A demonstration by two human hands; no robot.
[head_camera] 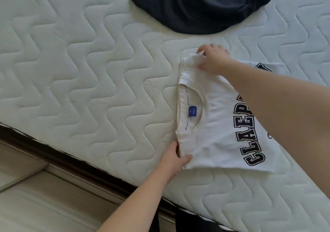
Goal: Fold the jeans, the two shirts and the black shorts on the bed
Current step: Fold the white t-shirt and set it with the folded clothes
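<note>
White T-shirt (214,124) work is the step in hand: one of the two shirts lies partly folded, its sides tucked in to a narrow panel, and both hands are on its collar end. The right hand (212,58) pinches the far shoulder corner, thumb and fingertips curled on a small bunch of cloth lifted slightly off the mattress. The left hand (175,157) grips the near shoulder corner, thumb lying on top of the fabric and the fingers seemingly tucked beneath the edge, though they are hidden. Between the two hands runs the neckline, with a blue neck label (192,111) showing inside it.

The shirt lies face up near the bed's (71,71) near edge, toward its right part, collar pointing left and hem running off under the right forearm; dark block lettering (253,139) crosses the chest. My reading is that the next move is the lengthwise fold: both corners should rise together and travel evenly toward the hem, so the panel stays square and the tucked sides do not spill out. Soft jersey will sag in the middle if the hands drift apart.

Further out, a dark garment (201,6), probably the black shorts, sits bunched at the bed's far edge, well apart from the shirt and apparently not yet folded. Jeans and the second shirt are not in view.
</note>
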